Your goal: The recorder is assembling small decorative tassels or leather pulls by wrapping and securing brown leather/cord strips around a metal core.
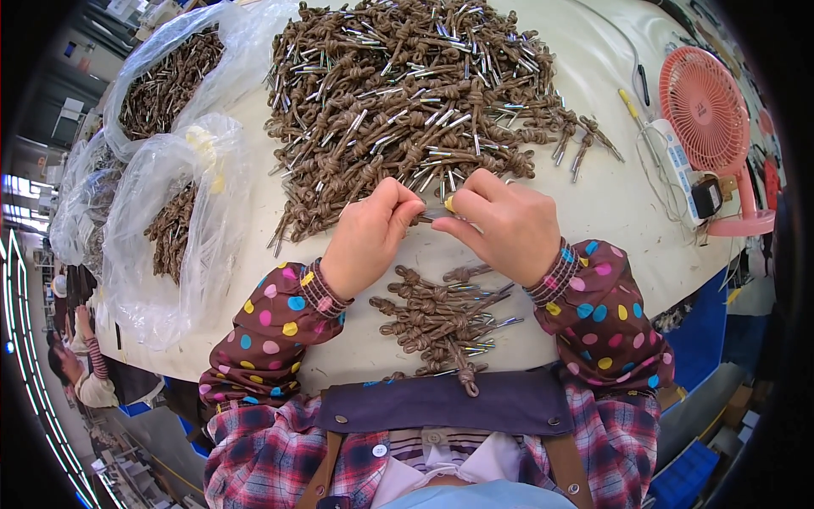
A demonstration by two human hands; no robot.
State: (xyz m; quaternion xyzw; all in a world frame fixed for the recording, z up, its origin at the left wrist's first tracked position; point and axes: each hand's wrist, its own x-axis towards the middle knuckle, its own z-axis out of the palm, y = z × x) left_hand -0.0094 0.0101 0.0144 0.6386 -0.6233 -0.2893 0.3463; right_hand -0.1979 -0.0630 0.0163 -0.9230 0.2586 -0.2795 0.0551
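Note:
Both my hands meet over the table in front of a large heap of knotted brown laces (398, 93) with shiny metal tips. My left hand (369, 237) is closed, thumb and forefinger pinching a brown lace (421, 218), mostly hidden by the fingers. Its other side is gripped by my right hand (509, 225), also closed, with something yellow around one fingertip. Between my forearms and close to my body lies a smaller pile of knotted lace bundles (432, 314), their tips mostly pointing right.
Clear plastic bags (170, 246) with more brown laces stand at the left. On the right are a pink fan (704, 110), a white power strip (676, 165) with cables, and a yellow-handled tool (628, 103). Another person (85, 373) is at the far left.

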